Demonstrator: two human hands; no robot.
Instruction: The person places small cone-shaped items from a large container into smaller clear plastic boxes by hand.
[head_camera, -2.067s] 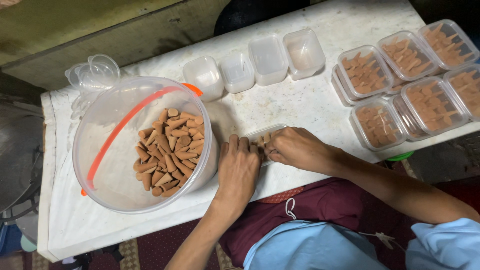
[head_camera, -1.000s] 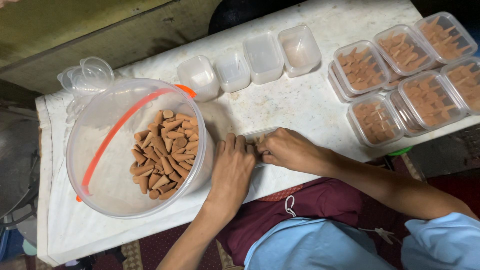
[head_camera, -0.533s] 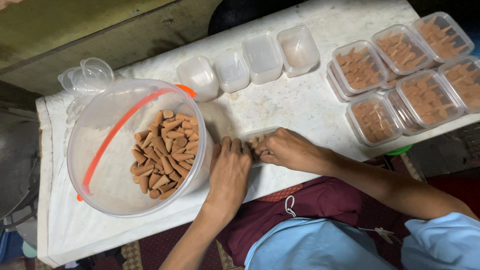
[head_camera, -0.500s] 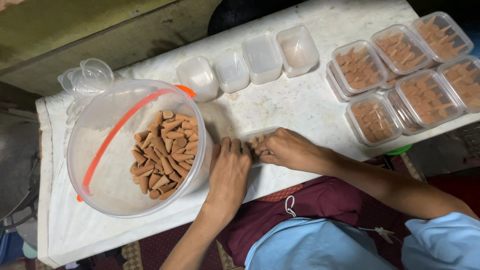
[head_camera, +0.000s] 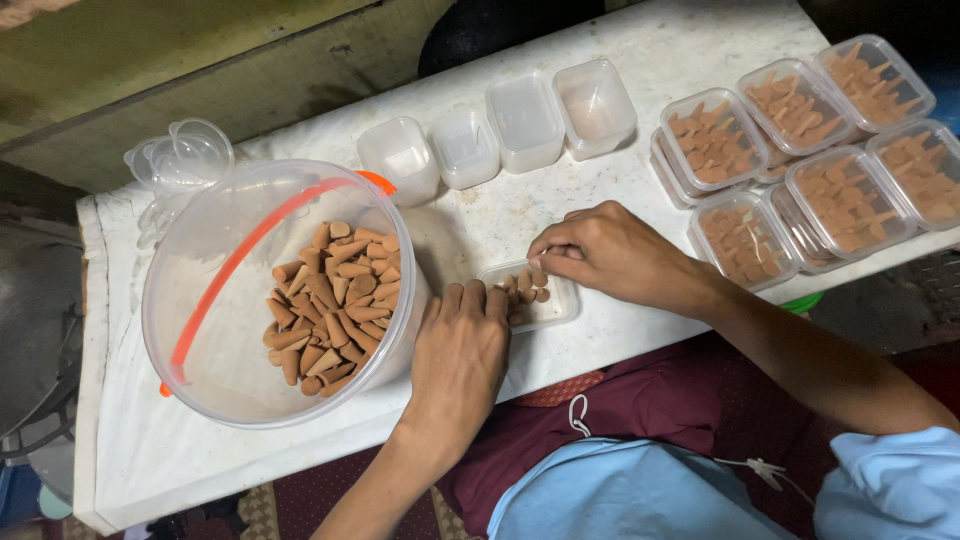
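A small clear plastic box (head_camera: 556, 300) lies on the white table (head_camera: 660, 60) near its front edge, with a few brown cones standing in it. My left hand (head_camera: 458, 355) rests flat against the box's left side, fingers together. My right hand (head_camera: 610, 250) hovers over the box, its fingertips pinching a brown cone (head_camera: 538, 274) above the others. To the left stands a large clear bucket (head_camera: 210, 360) with a red handle, holding a heap of loose brown cones (head_camera: 330, 305).
Several empty small clear boxes (head_camera: 497, 130) line the table's far side. Several lidded boxes filled with cones (head_camera: 800, 160) are stacked at the right. A bunch of clear plastic lids (head_camera: 180, 160) sits behind the bucket. My lap is just below the table edge.
My right hand has lifted and drawn back a little, uncovering the small box and the cones in it. My left hand stays beside the box.
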